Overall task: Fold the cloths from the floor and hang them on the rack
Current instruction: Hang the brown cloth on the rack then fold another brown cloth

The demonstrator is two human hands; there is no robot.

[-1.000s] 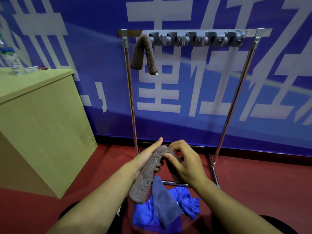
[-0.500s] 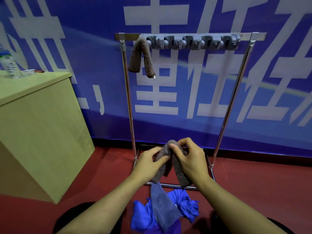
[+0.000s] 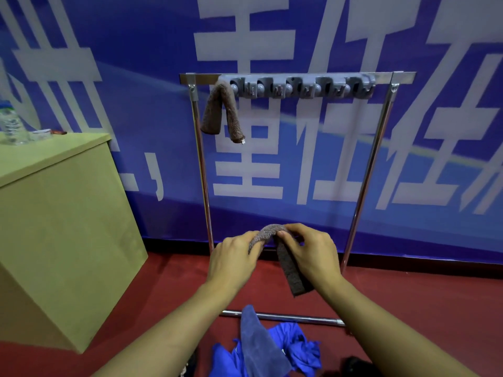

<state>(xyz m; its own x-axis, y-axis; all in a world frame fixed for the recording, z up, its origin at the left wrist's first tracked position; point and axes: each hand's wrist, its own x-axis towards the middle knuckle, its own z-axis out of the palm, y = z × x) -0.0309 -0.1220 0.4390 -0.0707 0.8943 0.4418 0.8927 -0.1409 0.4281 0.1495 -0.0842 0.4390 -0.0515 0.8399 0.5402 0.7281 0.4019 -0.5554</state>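
A folded brown cloth arches between my hands, low in front of the rack. My left hand grips its left end and my right hand pinches the top, with the other end hanging down by my right wrist. The metal rack stands against the blue wall, with a grey hook strip along its top bar. Another folded brown cloth hangs over the bar's left end. On the floor below lie a grey-blue cloth and a crumpled bright blue cloth.
A light wooden cabinet stands at the left, with a plastic bottle and small items on top. The rack's base bar lies on the red floor just beyond the cloth pile.
Both hands have risen with the brown cloth, which went from a long strip draped over my left hand to a doubled arch. The view has tilted down, so the rack sits lower in frame.
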